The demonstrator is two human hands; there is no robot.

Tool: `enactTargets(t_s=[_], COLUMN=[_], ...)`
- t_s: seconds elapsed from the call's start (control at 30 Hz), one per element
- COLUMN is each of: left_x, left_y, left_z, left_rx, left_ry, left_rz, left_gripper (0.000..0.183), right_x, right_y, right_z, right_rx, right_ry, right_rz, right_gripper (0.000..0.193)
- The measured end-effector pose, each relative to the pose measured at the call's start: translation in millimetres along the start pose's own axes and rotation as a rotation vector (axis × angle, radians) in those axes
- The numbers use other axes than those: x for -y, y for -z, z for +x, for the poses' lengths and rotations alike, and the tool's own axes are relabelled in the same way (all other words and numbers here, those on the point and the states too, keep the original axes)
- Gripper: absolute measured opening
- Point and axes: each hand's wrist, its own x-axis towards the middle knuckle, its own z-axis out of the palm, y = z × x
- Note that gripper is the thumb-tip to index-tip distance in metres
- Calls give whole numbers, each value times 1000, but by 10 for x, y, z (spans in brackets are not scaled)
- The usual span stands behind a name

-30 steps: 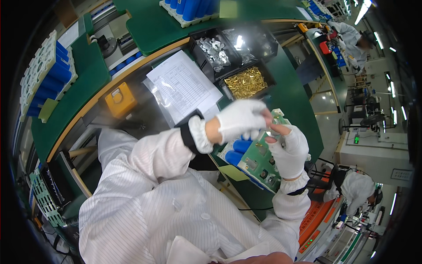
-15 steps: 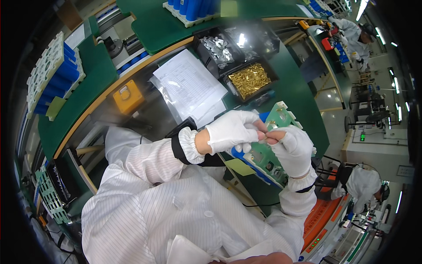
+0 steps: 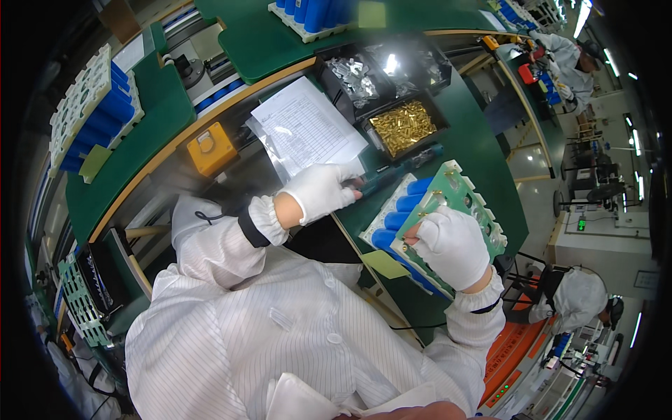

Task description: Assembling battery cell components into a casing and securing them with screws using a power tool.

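Observation:
My left hand point(image 3: 318, 194), in a white fingerless glove, has its fingers closed about the near end of a dark, slim power screwdriver point(image 3: 392, 175) lying on the bench. To the right, my right hand point(image 3: 453, 246), gloved the same way, rests over a green plate point(image 3: 455, 189) on a battery pack. Its fingers are curled, with the bare fingertips pressed together at the plate's left edge; whatever they hold is hidden. Small brass fasteners point(image 3: 422, 215) stand on that plate near the fingertips. Blue cylindrical cells point(image 3: 397, 220) show along the pack's left side.
Beyond the screwdriver is a black bin of brass fasteners point(image 3: 402, 127), beside a bin of silver metal pieces point(image 3: 352, 78). Printed sheets point(image 3: 308, 126) lie left of them. Farther left are a yellow box point(image 3: 211, 148) and another blue-cell pack point(image 3: 105, 112). A yellow-green note point(image 3: 385, 265) sticks out from the near pack.
My hands, together over the pack before, have parted. The left went left to the screwdriver, whose body has shifted toward me; the right stays at the plate, with its fingertips slightly lower.

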Motion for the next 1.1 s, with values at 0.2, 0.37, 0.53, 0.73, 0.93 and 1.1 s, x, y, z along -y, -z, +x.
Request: enactTargets(t_s=[0.2, 0.37, 0.53, 0.73, 0.93, 1.1], left_x=[-56, 77, 205, 173, 241, 255], left_y=[-27, -283, -343, -335, -398, -471], left_z=[-110, -72, -2, -16, -4, -105], left_rx=[98, 57, 112, 81, 67, 30], left_ry=[186, 164, 163, 188, 175, 66], left_rz=[512, 601, 376, 180, 94, -154], left_gripper=[31, 32, 36, 41, 41, 38], right_x=[50, 108, 89, 93, -17, -281], right_y=[-5, 32, -1, -26, 9, 119], right_z=[47, 123, 114, 121, 60, -149], right_rx=[45, 86, 85, 87, 172, -88], right_ry=[-120, -113, -82, -89, -167, -348], right_rz=[-3, -62, -102, -93, -24, 215], right_gripper=[20, 21, 22, 27, 33, 41])
